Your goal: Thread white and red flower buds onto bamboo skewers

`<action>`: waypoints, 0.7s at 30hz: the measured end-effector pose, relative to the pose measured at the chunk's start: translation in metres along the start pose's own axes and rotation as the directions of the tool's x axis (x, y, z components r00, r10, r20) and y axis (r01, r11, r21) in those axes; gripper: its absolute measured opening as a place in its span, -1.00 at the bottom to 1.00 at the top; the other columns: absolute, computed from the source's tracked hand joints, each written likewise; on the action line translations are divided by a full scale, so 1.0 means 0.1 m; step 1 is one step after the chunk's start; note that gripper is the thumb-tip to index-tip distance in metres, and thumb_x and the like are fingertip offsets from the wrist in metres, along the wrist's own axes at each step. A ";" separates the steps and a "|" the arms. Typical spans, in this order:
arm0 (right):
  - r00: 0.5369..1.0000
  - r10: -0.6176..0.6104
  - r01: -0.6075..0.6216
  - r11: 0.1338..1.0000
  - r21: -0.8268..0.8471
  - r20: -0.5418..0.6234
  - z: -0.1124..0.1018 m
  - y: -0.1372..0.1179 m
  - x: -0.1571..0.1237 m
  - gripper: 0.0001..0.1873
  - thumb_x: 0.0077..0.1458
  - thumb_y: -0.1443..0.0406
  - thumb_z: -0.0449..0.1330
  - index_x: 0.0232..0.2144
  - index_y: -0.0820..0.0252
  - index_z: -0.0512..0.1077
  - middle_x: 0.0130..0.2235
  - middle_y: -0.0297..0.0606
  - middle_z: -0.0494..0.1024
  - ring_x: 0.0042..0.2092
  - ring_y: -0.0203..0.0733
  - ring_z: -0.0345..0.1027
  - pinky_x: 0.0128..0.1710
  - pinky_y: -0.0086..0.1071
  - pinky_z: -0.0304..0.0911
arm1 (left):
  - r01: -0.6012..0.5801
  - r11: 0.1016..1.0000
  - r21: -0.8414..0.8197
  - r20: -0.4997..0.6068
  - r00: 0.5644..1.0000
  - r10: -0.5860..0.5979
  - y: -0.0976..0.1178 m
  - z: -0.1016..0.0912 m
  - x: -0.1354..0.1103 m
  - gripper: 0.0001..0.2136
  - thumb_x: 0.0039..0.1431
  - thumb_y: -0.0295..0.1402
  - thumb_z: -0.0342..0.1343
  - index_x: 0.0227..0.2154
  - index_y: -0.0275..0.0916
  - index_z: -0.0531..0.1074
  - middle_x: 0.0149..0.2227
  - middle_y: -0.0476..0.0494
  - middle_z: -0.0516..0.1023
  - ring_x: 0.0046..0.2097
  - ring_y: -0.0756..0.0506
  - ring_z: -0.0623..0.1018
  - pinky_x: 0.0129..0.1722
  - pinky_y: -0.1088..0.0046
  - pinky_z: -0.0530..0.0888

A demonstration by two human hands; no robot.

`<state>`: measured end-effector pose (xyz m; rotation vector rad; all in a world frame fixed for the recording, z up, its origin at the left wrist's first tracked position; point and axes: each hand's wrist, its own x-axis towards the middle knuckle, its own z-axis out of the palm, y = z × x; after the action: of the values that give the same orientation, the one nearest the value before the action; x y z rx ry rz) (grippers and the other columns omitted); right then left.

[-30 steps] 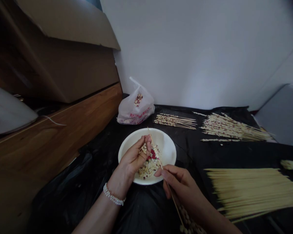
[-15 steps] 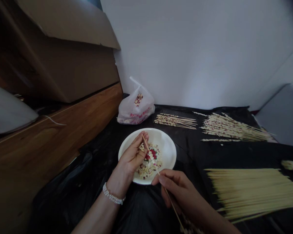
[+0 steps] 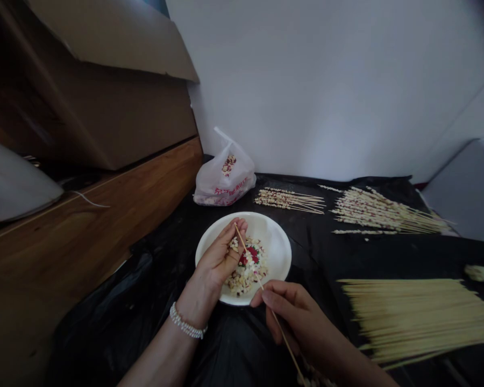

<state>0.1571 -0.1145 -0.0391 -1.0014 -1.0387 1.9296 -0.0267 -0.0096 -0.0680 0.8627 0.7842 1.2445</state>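
Over the white bowl, my left hand is cupped, palm up, with pale corn-like kernels held against its fingers. My right hand pinches a thin wooden skewer between thumb and fingers. The skewer slants up and left across the bowl, and its tip lies at my left fingers. Several pale kernels, one with purplish red, are threaded partway along it. More loose white and reddish kernels lie in the bowl, around a red flower print. A beaded bracelet circles my left wrist.
Bare skewers lie in a wide row at the right. Two groups of threaded skewers, a smaller one and a larger one, rest on black plastic sheeting. Behind the bowl stands a white plastic bag. A cardboard box is at left.
The fingertips of my left hand have shifted slightly at the skewer's tip. My right hand and the skewer are almost still.
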 end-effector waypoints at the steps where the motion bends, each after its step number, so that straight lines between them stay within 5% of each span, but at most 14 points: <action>1: 1.000 -0.001 0.001 1.000 0.000 0.001 0.00 -0.01 0.00 -0.62 0.18 0.00 0.24 -0.32 0.24 0.51 -0.71 -0.52 0.37 -0.75 -0.51 -0.10 -0.76 -0.53 -0.30 | 0.019 1.000 -0.021 -0.013 1.000 -0.019 0.00 -0.02 0.02 -0.50 0.22 -0.37 0.16 0.24 -0.06 0.36 0.30 -0.10 0.39 0.40 -0.23 0.20 0.36 0.07 0.22; 12: 1.000 -0.003 0.003 0.998 0.055 -0.006 0.01 0.01 -0.01 -0.64 0.18 0.04 0.25 -0.33 0.25 0.50 -0.71 -0.53 0.36 -0.75 -0.52 -0.11 -0.75 -0.53 -0.32 | 0.100 0.981 -0.165 -0.165 0.978 -0.127 0.06 0.03 0.05 -0.56 0.20 -0.49 0.17 0.14 -0.07 0.46 0.21 -0.11 0.50 0.35 -0.18 0.31 0.27 0.23 0.39; 21: 1.000 0.007 -0.004 0.994 0.108 -0.027 0.06 -0.04 -0.04 -0.63 0.12 0.02 0.29 -0.34 0.24 0.48 -0.71 -0.52 0.37 -0.76 -0.54 -0.11 -0.76 -0.54 -0.32 | 0.124 0.916 -0.382 -0.316 0.914 -0.255 0.24 0.41 -0.03 -0.60 0.22 -0.56 0.16 0.12 -0.22 0.46 0.04 -0.18 0.63 0.17 -0.08 0.53 0.01 0.57 0.53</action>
<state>0.1545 -0.1182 -0.0324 -0.9687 -0.9065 1.9495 -0.0026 -0.0149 -0.0279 0.2533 0.8763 1.3304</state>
